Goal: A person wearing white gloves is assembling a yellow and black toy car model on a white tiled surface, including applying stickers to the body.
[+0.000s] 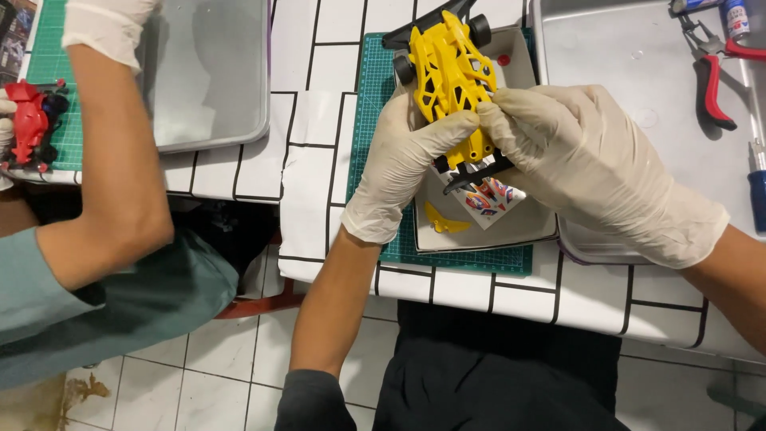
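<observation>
A yellow toy race car (450, 72) with black wheels is held above a shallow white box tray (527, 227) on a green cutting mat (375, 88). My left hand (403, 164), in a white glove, grips the car's near end from the left. From the right, my gloved right hand (586, 164) pinches the same end, fingertips touching the yellow body. Under the car lie a colourful sticker sheet (485, 199) and a small yellow loose part (443, 221) inside the box tray.
A co-worker's gloved arm (112, 160) reaches over a grey tray (211, 72) at left, beside a red toy car (30, 120). Red-handled pliers (712, 76) lie in a metal tray (622, 56) at right. The table edge runs near my lap.
</observation>
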